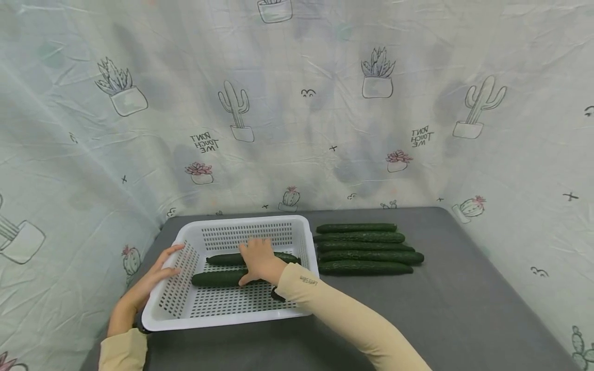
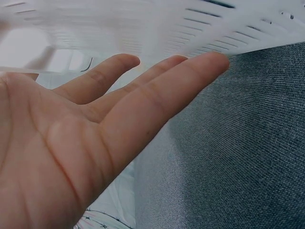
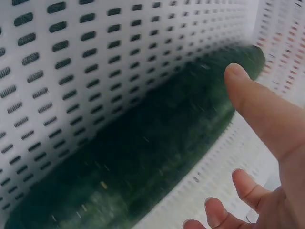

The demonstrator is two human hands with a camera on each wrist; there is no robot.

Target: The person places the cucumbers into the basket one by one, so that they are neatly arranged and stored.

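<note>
A white perforated plastic basket [image 1: 232, 320] stands on the left part of the grey table, holding two dark green cucumbers. The farther cucumber [image 1: 225, 259] lies roughly parallel to the nearer cucumber [image 1: 214, 279]. My right hand [image 1: 260, 260] reaches into the basket over both, fingers spread. In the right wrist view, its thumb [image 3: 250, 95] is at one end of a cucumber [image 3: 138, 138], the other fingers apart from it. My left hand [image 1: 150, 283] is at the basket's left side. Its fingers [image 2: 157, 98] extend fairly straight along the outer wall in the left wrist view.
Several cucumbers [image 1: 366, 256] lie side by side on the grey table [image 1: 464, 309], just right of the basket. A pale curtain [image 1: 334, 118] printed with potted plants hangs behind the table and at both sides.
</note>
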